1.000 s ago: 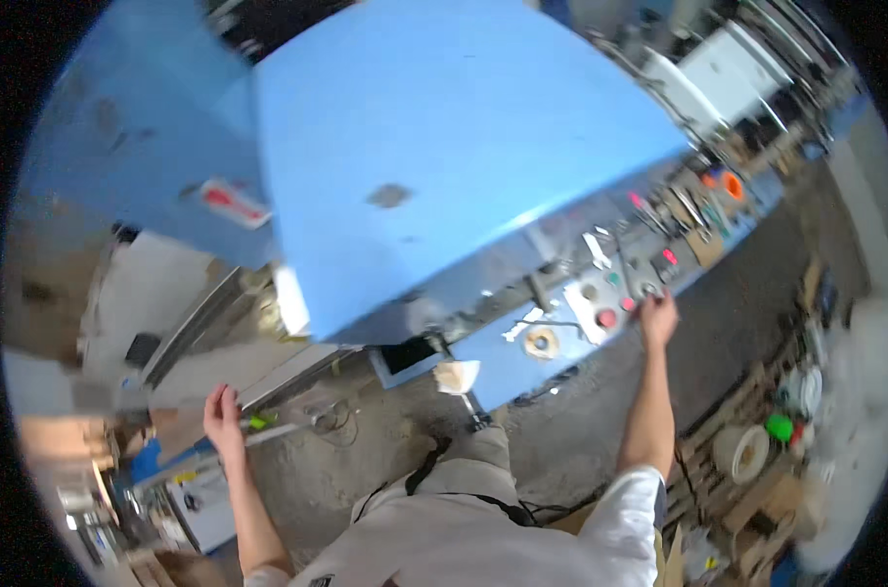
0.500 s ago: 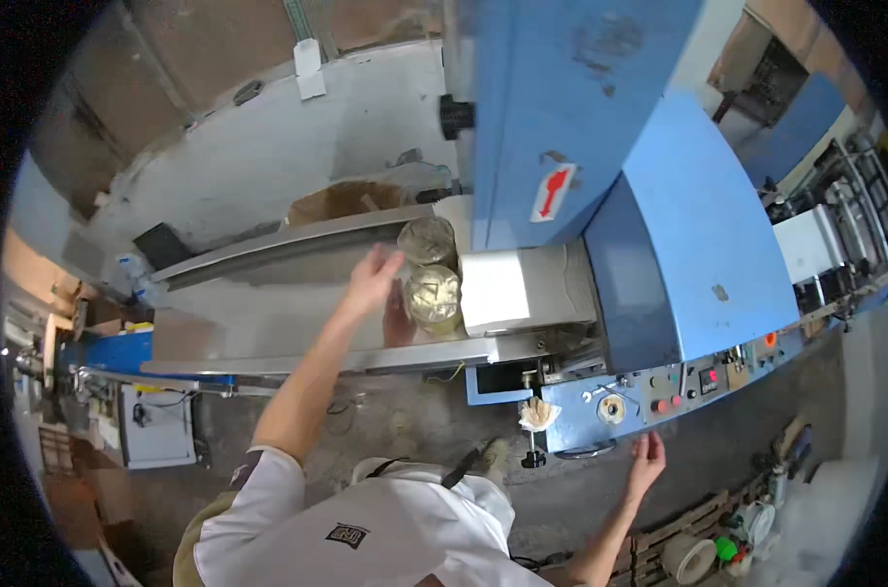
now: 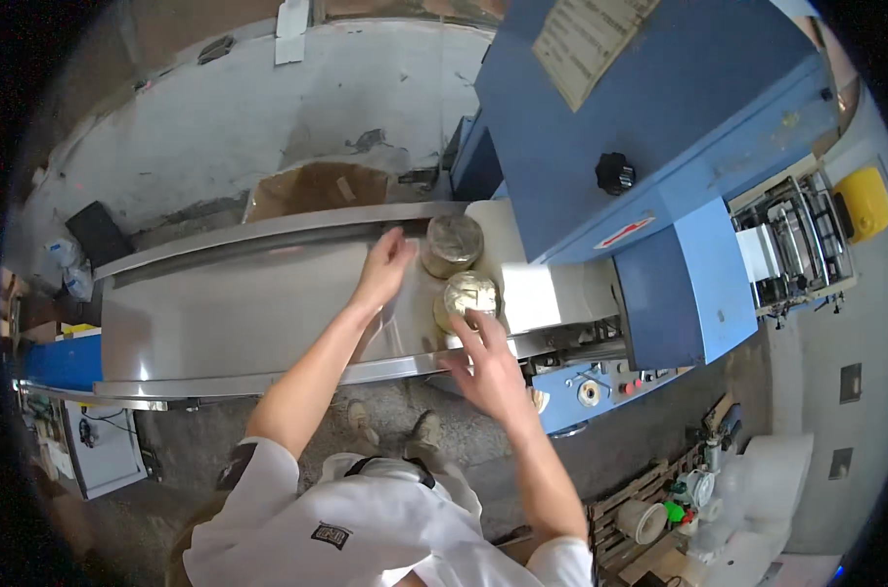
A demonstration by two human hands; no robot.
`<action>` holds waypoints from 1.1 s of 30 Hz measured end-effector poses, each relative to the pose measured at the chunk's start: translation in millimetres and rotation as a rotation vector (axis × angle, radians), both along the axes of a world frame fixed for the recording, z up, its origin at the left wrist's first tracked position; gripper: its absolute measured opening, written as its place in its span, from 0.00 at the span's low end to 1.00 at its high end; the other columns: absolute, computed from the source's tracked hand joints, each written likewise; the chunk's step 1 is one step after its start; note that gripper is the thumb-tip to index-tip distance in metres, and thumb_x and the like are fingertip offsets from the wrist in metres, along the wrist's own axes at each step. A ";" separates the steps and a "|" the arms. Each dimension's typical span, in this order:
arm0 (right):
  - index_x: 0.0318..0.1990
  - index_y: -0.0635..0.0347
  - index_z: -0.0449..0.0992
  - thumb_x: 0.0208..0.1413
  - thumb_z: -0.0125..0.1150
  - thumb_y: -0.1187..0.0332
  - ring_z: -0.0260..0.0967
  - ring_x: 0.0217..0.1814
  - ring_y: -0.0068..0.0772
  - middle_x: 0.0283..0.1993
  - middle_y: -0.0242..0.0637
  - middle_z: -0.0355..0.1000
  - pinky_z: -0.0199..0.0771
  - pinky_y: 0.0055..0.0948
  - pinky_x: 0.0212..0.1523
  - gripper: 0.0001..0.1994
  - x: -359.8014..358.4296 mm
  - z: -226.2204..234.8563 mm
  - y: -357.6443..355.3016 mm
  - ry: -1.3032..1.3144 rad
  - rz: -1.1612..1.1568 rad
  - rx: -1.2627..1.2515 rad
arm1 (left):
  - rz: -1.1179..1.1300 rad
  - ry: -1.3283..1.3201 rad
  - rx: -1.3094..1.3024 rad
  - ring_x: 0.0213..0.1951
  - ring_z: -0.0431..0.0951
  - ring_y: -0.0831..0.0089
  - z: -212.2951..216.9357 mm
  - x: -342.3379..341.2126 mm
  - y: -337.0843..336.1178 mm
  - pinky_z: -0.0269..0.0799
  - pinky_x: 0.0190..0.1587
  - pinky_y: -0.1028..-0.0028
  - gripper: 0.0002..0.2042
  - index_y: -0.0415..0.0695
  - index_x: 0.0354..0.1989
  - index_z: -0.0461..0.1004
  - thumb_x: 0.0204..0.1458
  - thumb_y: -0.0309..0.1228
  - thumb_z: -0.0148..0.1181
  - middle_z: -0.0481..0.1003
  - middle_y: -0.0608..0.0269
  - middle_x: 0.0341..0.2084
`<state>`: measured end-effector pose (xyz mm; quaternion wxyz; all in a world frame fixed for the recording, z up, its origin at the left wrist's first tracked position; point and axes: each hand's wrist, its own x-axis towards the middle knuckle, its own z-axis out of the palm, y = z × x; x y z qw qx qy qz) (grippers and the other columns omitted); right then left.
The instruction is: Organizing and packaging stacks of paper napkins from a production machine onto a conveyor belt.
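The right hand [image 3: 496, 374] has been brought over to the packs; half a second ago it was held beside the blue panel [image 3: 559, 415] with the buttons. By this, both hands are now placed at the same pair of packs, so the work in hand can be judged to have become two-handed, with the handling itself hardly begun.

The two round, shiny packs are stood side by side at the right end of the metal tray [image 3: 239, 318], next to the blue machine [image 3: 649, 127]. No clear shift in their place on the tray is seen. The near pack [image 3: 470, 290] is partly covered by the right hand's fingers, which are spread and bent over its front edge; whether it is touched cannot be told, and no closed grip is shown. The left hand [image 3: 383, 276] is held open, fingers loosely curved, just to the left of the far pack [image 3: 454, 245]; nothing is seen to be held in it, and a narrow gap is left between fingertips and pack. Behind the tray, a cardboard box [image 3: 312, 191] is seen by the wall
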<state>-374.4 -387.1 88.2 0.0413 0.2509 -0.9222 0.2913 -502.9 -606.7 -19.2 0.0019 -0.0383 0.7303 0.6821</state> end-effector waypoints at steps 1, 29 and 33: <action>0.63 0.55 0.66 0.43 0.73 0.69 0.60 0.65 0.60 0.65 0.56 0.60 0.65 0.46 0.64 0.36 -18.1 -6.4 -3.8 0.035 0.076 0.078 | 0.048 0.016 0.073 0.45 0.74 0.76 -7.1 15.2 -5.5 0.69 0.48 0.78 0.24 0.32 0.61 0.65 0.62 0.37 0.56 0.77 0.60 0.43; 0.69 0.69 0.55 0.38 0.76 0.73 0.66 0.62 0.38 0.62 0.48 0.65 0.69 0.36 0.61 0.48 130.9 -42.9 201.1 -0.518 -0.367 -1.100 | -0.041 -0.069 -0.642 0.51 0.76 0.42 56.1 55.5 201.6 0.71 0.55 0.57 0.46 0.21 0.59 0.53 0.52 0.57 0.60 0.72 0.27 0.48; 0.68 0.70 0.56 0.37 0.76 0.72 0.67 0.61 0.38 0.61 0.49 0.66 0.71 0.37 0.60 0.47 153.1 -70.5 222.7 -0.578 -0.549 -1.058 | -0.017 -0.215 -0.683 0.50 0.75 0.37 75.8 58.1 226.6 0.71 0.54 0.54 0.45 0.19 0.57 0.51 0.48 0.50 0.64 0.71 0.24 0.47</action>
